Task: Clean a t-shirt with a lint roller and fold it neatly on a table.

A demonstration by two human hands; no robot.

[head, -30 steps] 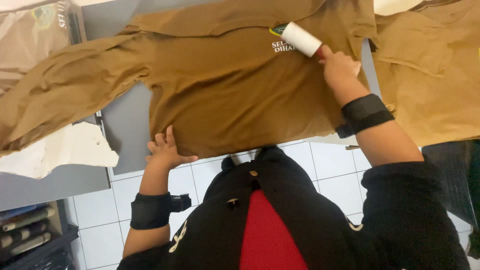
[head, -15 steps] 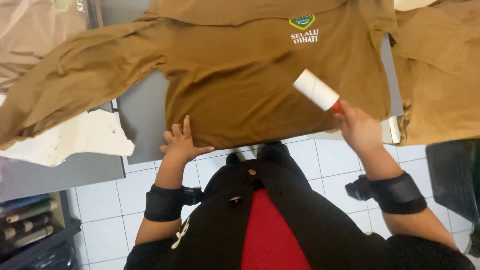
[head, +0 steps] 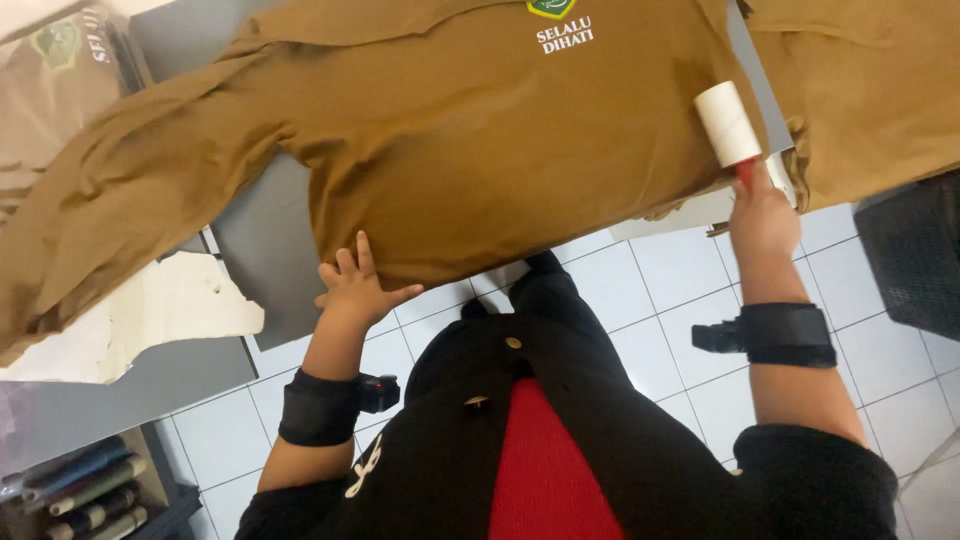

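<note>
Right hand (head: 762,215) grips lint roller (head: 727,123) — left hand (head: 355,285) on brown shirt (head: 480,140).

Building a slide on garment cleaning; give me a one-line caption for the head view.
Left hand pins the brown shirt's hem while right hand runs a white lint roller along its side.

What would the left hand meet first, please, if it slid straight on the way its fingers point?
The left hand points up the picture with its fingers at the hem of the brown shirt. Going straight on, it would probably slide over that shirt's lower front first; whether it already touches is unclear.
</note>
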